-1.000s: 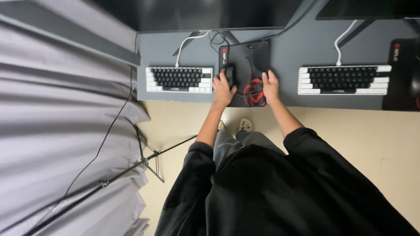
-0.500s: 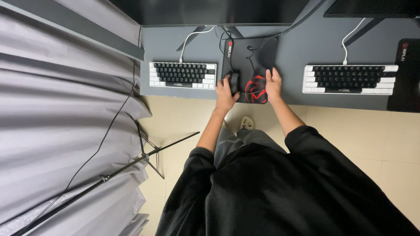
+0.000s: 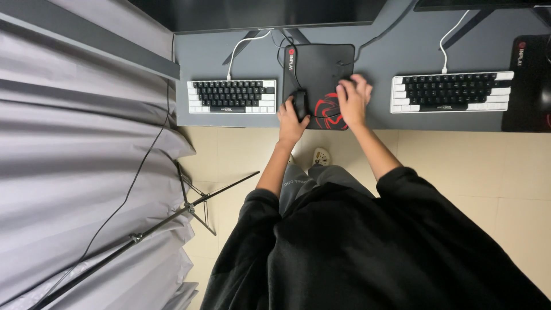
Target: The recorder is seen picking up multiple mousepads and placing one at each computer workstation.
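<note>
Gripping mouse (image 3: 300, 104), keyboards (image 3: 232, 96) flanking mousepad (image 3: 319, 66)

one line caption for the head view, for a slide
Left hand on a black mouse, right hand flat on the black mouse pad, between two keyboards.

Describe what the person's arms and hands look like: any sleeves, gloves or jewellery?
Both hands, left and right, are bare, with no gloves, and no rings or watch can be made out. The forearms are uncovered. Loose black sleeves of a black top end around the elbows.
</note>
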